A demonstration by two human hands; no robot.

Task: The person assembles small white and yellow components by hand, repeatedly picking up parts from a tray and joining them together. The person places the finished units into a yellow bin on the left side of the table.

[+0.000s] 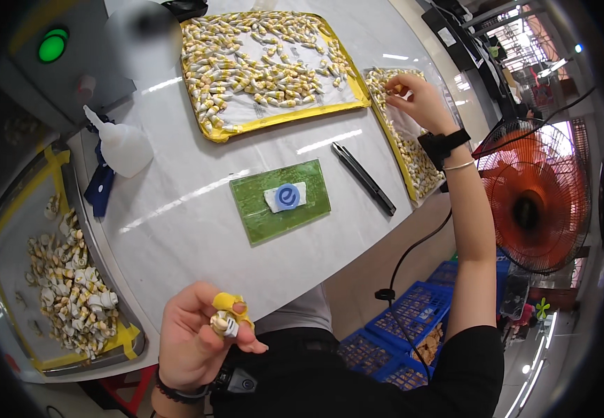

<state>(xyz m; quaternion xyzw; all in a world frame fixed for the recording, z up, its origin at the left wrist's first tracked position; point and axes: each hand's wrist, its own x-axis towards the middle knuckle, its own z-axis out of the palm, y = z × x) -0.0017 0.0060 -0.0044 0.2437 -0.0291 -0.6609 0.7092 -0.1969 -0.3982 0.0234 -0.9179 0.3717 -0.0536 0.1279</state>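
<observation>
The white counter (176,244) is crowded along its edges: a large tray (302,119) is covered with small white-and-yellow pieces at the far side, and a darker-rimmed tray (7,279) is heaped with similar ones at the left. A white squeeze bottle (126,148) is set near that left tray, while a green plate (281,224), topped by a white block with a blue disc (288,196), and a black pen-like tool (363,177) are laid out between the hands. Beyond the counter's right end, an orange fan (535,198) and blue crates (406,313) are seen. A narrow tray (394,144) is partly covered by the right hand (419,101), whose thumb and fingers are bent close together over its pieces; whether one is gripped cannot be told. In the left hand (194,334), raised before the counter's near edge, a small piece (225,324) is pinched between thumb and fingers. It is rounded and whitish, marked with grey, and partly hidden by the fingertips, where bright yellow material is also shown.
</observation>
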